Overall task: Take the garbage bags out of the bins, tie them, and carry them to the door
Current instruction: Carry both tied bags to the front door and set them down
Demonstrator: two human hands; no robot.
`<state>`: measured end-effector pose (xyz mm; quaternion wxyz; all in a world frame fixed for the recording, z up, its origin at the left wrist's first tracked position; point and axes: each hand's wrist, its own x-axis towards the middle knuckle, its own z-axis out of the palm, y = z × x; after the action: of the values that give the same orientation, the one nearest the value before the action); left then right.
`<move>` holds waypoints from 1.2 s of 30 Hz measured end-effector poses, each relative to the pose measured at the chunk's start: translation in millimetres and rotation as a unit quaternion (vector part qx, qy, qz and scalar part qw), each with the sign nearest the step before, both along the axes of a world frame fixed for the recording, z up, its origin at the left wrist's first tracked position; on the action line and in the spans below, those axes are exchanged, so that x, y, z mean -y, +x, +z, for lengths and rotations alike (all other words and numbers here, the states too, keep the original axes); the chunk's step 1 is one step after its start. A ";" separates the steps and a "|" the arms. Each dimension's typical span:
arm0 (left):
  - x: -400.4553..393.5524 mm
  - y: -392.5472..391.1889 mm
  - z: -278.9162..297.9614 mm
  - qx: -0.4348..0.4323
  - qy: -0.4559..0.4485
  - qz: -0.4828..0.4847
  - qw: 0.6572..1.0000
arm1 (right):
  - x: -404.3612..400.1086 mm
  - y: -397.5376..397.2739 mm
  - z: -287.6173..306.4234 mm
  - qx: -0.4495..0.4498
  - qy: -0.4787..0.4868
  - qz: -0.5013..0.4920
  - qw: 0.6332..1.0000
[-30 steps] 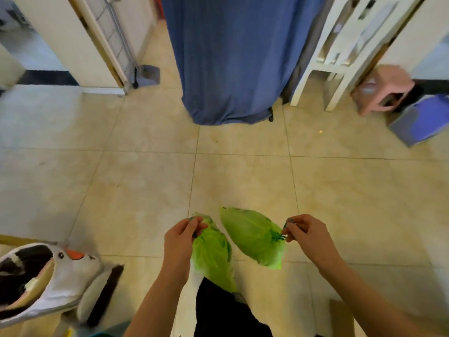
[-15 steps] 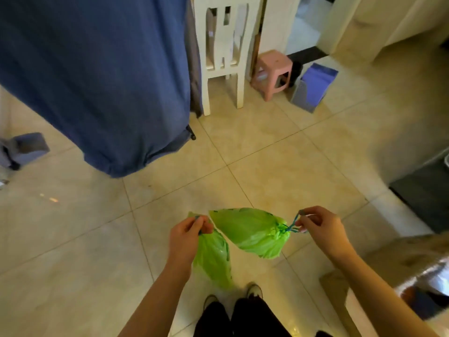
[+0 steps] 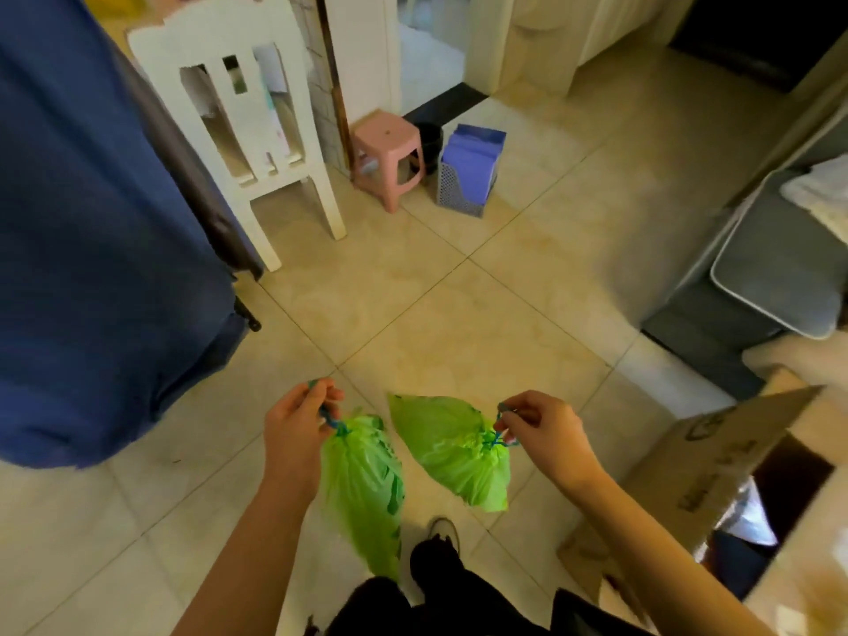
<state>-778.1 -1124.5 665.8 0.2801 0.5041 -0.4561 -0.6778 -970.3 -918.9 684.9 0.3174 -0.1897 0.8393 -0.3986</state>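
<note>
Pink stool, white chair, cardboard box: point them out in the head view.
pink stool point(image 3: 387, 135): head view, on its seat top.
white chair point(image 3: 229, 91): head view, on a slat of its backrest.
cardboard box point(image 3: 716, 456): head view, on its raised flap.

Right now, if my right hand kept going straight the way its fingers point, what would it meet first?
Probably the left green garbage bag: the right hand points left past its own bag. Depth is unclear.
</note>
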 end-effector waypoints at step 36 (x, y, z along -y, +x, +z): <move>174.5 -783.4 -2.4 -0.040 -0.046 -0.317 0.946 | 114.3 -655.7 15.6 -0.172 0.078 -0.246 0.951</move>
<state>-1561.5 -1299.0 663.3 0.0918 0.2925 -0.6114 -0.7295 -1626.0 -1033.2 700.5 0.0740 -0.0175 0.9303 -0.3587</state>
